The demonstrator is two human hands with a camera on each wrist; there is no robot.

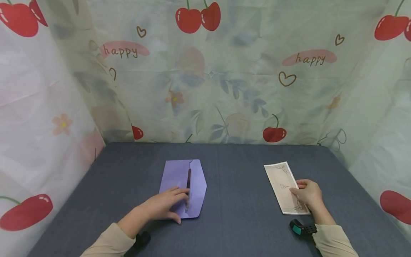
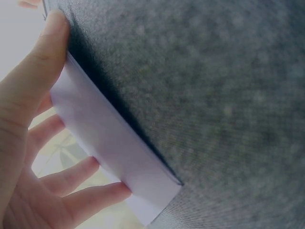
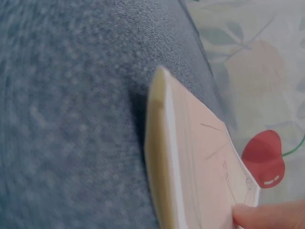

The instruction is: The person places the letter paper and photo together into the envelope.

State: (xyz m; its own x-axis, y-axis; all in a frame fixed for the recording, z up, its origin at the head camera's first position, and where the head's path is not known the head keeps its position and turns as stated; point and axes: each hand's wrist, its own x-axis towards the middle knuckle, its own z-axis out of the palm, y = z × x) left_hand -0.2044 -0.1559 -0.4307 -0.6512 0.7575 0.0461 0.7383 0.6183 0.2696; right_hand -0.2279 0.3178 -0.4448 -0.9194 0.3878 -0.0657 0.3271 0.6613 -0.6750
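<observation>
A purple envelope (image 1: 174, 175) lies on the table left of centre, its pointed flap (image 1: 199, 189) spread out to the right. Something dark shows in the slot beside the flap. My left hand (image 1: 165, 203) rests on the envelope with fingers spread, fingertips on its surface by the slot and thumb at the near edge. To the right is a cream card (image 1: 279, 185) with ornate corners and small writing in the middle. My right hand (image 1: 309, 194) pinches its right edge, thumb on top. Thick, layered paper shows along the card's edge (image 3: 164, 157) in the right wrist view.
Dark grey cloth covers the table (image 1: 237, 185). Printed curtains with cherries and the word "happy" stand around it, the back curtain (image 1: 208, 89) right behind the far edge. A black wrist strap (image 1: 302, 227) hangs by the right sleeve.
</observation>
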